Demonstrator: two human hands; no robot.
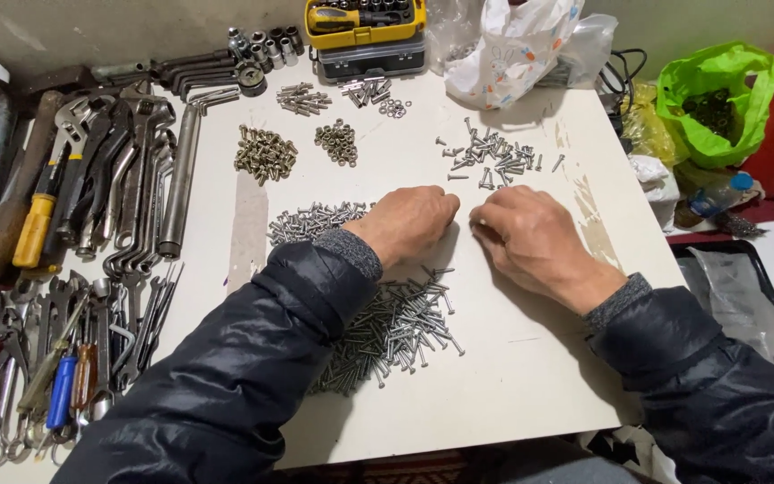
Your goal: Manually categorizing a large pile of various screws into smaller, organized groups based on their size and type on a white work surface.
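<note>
Large pile of silver screws (396, 336) lies on the white table (530, 376), near its front edge, partly under the left forearm. A second, flatter pile of screws (311, 221) sits just behind and left of the left hand.

Left hand (408, 221): palm down on the table, fingers curled, fingertips pointing right. Right hand (530, 237): palm down, fingers curled, fingertips pointing left. The two sets of fingertips nearly meet at table centre. Grip of either hand: cannot tell whether anything is pinched; fingertips are tucked under.

Behind the hands, a loose scatter of small screws (494, 157). Farther left, a heap of brass-coloured screws (264, 154) and a smaller heap of nuts (337, 142), well apart from the hands.

Table's left side: rows of wrenches and pliers (109, 179); nearer the front, screwdrivers (64, 385) with blue and red handles.

Back edge: yellow bit case (365, 22), white plastic bag (512, 49). Off the table to the right, green plastic bag (718, 99).
</note>
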